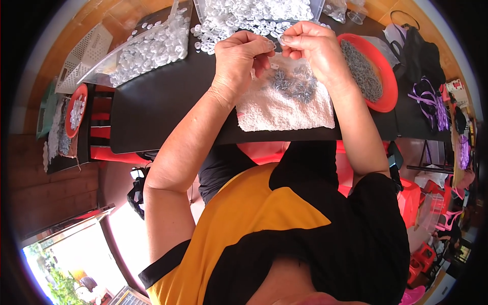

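Over the far edge of a pale towel [284, 114], my two hands are close together with fingertips almost touching. My left hand [238, 57] is closed in a pinch; a tiny pale piece shows at its fingertips, too small to name. Between thumb and forefinger, my right hand [316, 51] grips a small white oval ring [281, 39]. Beneath the hands, a loose heap of small grey slender pieces [297, 87] lies on the towel. Similar white oval rings [206, 38] are scattered on the table just beyond my hands.
A clear tub [254, 9] of white rings stands at the far side. Left of it, a tilted clear tray [152, 56] holds more. A red plate [389, 96] of grey pieces sits at right, near a black bag [419, 56] and purple ribbons [432, 104]. The dark table [168, 112] ends before my lap.
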{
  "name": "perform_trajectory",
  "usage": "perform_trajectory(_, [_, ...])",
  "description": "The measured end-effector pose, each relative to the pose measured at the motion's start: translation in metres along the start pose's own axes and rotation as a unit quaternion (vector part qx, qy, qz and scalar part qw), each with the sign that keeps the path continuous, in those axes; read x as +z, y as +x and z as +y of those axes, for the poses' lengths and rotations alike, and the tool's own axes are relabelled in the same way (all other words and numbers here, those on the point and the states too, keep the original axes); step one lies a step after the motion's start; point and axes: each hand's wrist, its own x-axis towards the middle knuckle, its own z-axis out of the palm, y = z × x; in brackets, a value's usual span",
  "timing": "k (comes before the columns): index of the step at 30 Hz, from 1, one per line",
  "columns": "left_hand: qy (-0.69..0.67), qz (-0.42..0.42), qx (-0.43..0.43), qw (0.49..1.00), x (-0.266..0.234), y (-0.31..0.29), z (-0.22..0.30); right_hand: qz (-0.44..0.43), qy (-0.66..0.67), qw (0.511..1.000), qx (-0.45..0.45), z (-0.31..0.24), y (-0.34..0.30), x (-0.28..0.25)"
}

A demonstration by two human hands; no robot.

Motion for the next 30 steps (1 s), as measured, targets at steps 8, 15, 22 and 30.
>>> perform_trajectory(8, [0.005,-0.009,0.001,1.0,0.001,-0.001,-0.002,-0.031,-0.046,0.998,-0.01,0.005,0.001,0.001])
perform_trajectory(15, [0.019,-0.046,0.009,0.999,0.004,-0.004,-0.001,-0.026,0.015,1.0,0.002,0.002,0.002,-0.007])
perform_trajectory(22, [0.071,-0.077,0.094,0.99,0.009,-0.008,0.001,-0.109,0.043,0.992,0.046,-0.003,0.001,-0.016])
perform_trajectory(30, [0.065,-0.068,0.109,0.99,0.009,-0.01,-0.002,-0.111,0.067,0.988,0.084,-0.004,-0.002,-0.012])
